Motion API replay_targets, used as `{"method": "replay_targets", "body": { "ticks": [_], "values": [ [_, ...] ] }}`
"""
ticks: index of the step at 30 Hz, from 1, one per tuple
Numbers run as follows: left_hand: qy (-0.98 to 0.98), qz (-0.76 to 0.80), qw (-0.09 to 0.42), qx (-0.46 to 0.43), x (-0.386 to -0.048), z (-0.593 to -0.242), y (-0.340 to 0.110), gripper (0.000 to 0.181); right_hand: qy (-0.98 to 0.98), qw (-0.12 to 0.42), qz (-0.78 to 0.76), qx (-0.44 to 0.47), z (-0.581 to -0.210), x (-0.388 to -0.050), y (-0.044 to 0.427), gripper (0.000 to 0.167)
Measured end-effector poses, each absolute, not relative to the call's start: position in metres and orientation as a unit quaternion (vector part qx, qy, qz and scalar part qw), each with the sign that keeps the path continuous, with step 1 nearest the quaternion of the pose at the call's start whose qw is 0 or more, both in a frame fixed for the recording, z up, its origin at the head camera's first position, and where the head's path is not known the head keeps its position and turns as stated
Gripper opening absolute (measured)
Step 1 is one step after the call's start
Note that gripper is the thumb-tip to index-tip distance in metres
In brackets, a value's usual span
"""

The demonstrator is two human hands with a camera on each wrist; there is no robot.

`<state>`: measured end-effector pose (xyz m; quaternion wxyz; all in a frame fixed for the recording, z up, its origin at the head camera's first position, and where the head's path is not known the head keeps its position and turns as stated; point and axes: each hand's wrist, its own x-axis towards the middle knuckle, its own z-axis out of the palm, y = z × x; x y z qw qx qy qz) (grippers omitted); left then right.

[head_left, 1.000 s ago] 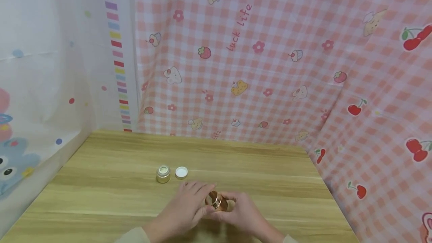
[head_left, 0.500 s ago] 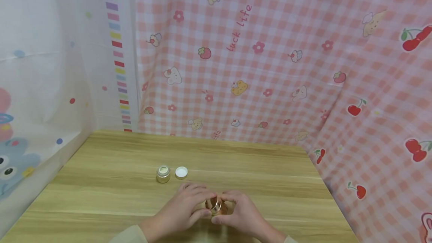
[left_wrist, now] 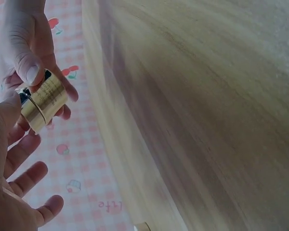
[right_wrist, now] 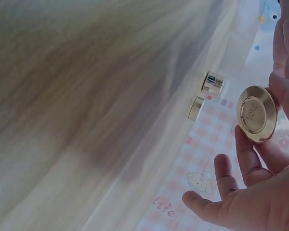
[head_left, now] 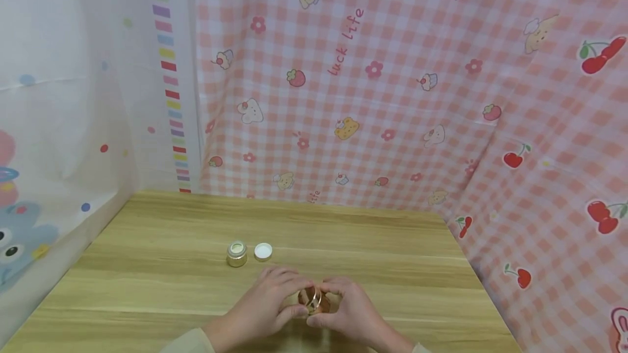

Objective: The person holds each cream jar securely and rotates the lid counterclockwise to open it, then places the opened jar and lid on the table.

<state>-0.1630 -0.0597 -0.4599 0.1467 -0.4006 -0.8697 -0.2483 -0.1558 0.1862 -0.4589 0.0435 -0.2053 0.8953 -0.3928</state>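
Between the two hands, lifted above the table, is a small shiny gold jar (head_left: 324,303) with a seam around it. My left hand (head_left: 265,299) pinches the lid end between thumb and fingers. On the other side my right hand (head_left: 352,309) grips the jar body. In the left wrist view, the gold jar (left_wrist: 52,94) lies sideways with small print on its wall. Its round, engraved base (right_wrist: 254,115) faces the right wrist camera. A second gold jar (head_left: 237,257) stands uncovered beyond the left hand, pale inside. Beside it a lid (head_left: 263,251) lies with its white inside up.
The wood-grain table (head_left: 373,244) runs back to a pink checked cloth (head_left: 373,102) hung behind it. More checked cloth (head_left: 554,189) with cherries hangs on the right. A white printed curtain (head_left: 64,124) borders the left side.
Both hands have shifted slightly on the held jar: the left fingers and thumb now sit more around its lid, and the jar has turned a little. The uncovered jar and loose lid stay put.
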Motion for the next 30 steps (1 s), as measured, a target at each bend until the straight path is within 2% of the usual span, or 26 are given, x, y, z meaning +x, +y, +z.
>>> {"method": "replay_targets", "body": {
  "ticks": [6, 17, 22, 30],
  "values": [
    [-0.866, -0.248, 0.156, -0.404, -0.1633, -0.4601, -0.0615, 0.058, 0.897, 0.031, -0.390, -0.205, -0.4609, -0.1598, 0.1872, 0.050],
    [-0.853, -0.230, 0.200, -0.425, -0.1665, -0.4658, -0.0598, 0.046, 0.899, 0.025, -0.379, -0.218, -0.4625, -0.1615, 0.1874, 0.052],
    [-0.861, -0.237, 0.184, -0.410, -0.1667, -0.4650, -0.0594, 0.041, 0.899, 0.028, -0.378, -0.218, -0.4607, -0.1621, 0.1859, 0.052],
    [-0.870, -0.242, 0.159, -0.399, -0.1680, -0.4638, -0.0615, 0.053, 0.902, 0.026, -0.377, -0.210, -0.4618, -0.1640, 0.1847, 0.054]
  ]
}}
